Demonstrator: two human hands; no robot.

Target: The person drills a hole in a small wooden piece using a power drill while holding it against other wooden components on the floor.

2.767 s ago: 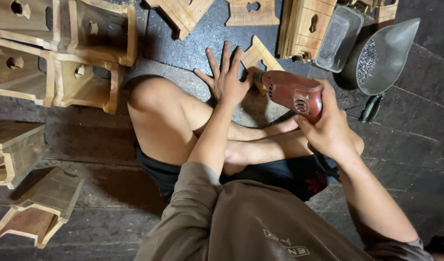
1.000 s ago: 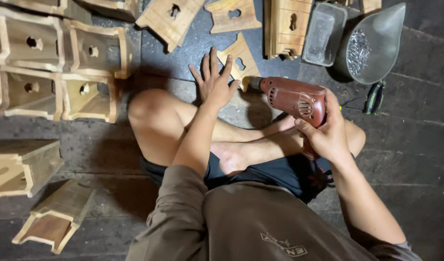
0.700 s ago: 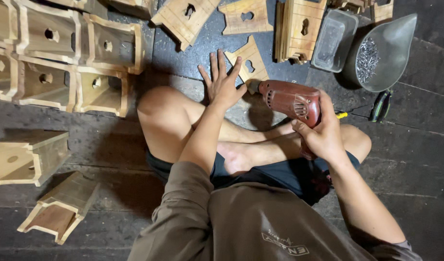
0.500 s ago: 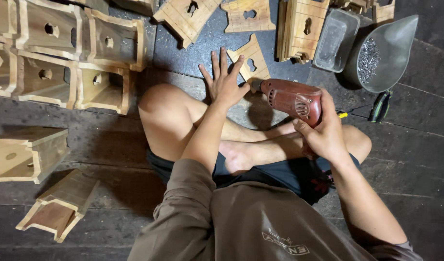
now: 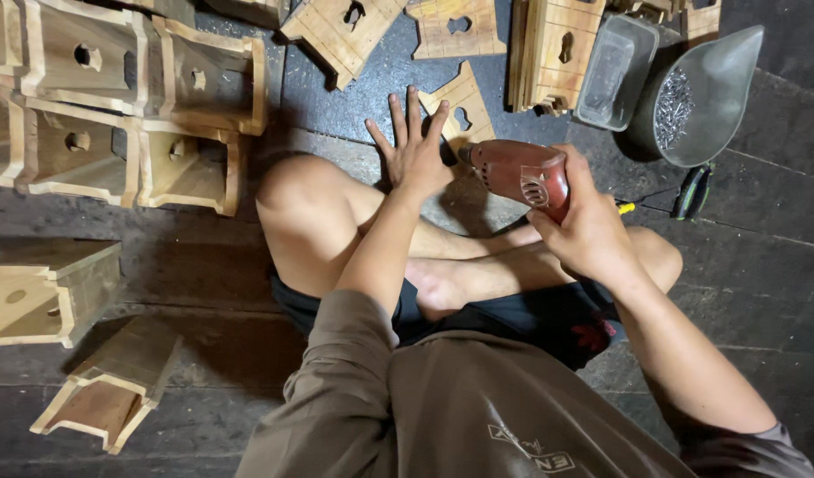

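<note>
Left hand (image 5: pixel 417 150) flat on wooden panel (image 5: pixel 461 113), drill (image 5: pixel 522 173) just right

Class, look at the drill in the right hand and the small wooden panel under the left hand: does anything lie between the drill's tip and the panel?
Nothing visible does. The right hand aims the red drill at the wooden panel, beside the left hand pinning it.
</note>
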